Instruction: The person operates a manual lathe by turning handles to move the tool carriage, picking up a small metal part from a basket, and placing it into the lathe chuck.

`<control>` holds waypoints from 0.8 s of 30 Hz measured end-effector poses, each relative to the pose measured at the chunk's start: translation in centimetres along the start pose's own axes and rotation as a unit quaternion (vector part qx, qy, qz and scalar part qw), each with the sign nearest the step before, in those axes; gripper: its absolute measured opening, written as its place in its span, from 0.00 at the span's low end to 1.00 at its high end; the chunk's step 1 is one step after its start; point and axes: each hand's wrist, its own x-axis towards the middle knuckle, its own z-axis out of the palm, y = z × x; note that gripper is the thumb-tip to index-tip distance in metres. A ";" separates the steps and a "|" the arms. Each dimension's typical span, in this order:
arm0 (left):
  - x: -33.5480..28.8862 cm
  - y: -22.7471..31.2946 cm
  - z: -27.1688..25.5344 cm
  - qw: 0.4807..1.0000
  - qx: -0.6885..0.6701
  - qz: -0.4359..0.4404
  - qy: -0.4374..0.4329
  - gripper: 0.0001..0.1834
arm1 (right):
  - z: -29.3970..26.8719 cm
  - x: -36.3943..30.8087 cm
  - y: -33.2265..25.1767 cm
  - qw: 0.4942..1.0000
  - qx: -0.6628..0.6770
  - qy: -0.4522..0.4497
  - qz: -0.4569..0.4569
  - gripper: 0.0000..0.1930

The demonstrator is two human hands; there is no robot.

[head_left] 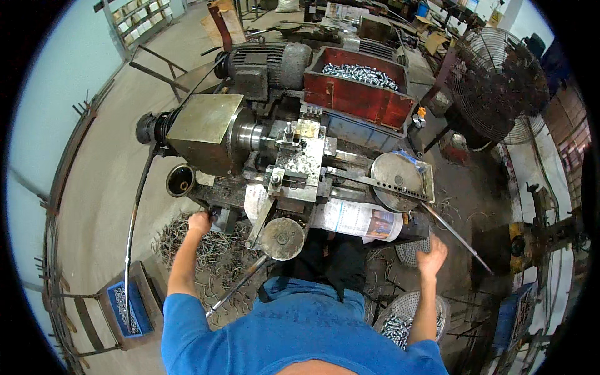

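A small lathe point(300, 162) stands in front of me, its metal-covered head at the left and a dirty tool slide in the middle. My left hand point(200, 222) is closed at the machine's lower left side, by a dark part whose shape I cannot make out. Just above that hand is a round dark cup point(180, 180). Out to the right, my right hand point(432, 255) hangs apart from the machine with its fingers loosely spread and nothing visible in it. A round basket point(409, 251) sits below and left of it. Near my right forearm is a basket of small shiny metal parts point(397, 328).
A red bin point(344, 97) of metal parts stands behind the lathe, beside a motor point(269, 65). Long lever rods point(459, 237) stick out toward me. Metal shavings point(203, 247) cover the floor at left. A blue crate point(129, 309) sits lower left; a large fan point(499, 86) stands right.
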 end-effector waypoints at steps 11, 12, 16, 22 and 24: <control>-1.1 1.2 0.9 0.999 -0.007 -0.027 -0.038 0.19 | -4.3 7.0 -11.1 0.971 0.201 0.042 -0.119 0.19; -1.5 1.0 1.8 0.998 -0.026 -0.050 -0.020 0.21 | -5.1 9.1 -13.6 0.962 0.233 0.016 -0.138 0.19; -3.5 -0.1 -0.1 0.993 -0.095 -0.038 -0.052 0.22 | -7.3 14.3 -25.7 0.907 0.303 -0.049 -0.290 0.21; -9.1 -6.6 -16.2 0.958 -0.199 -0.073 0.191 0.19 | -1.5 18.5 -40.5 0.843 0.171 -0.045 -0.508 0.17; -11.4 -10.2 -19.5 0.924 -0.199 -0.120 0.302 0.18 | 0.8 18.8 -43.8 0.859 0.081 -0.104 -0.494 0.13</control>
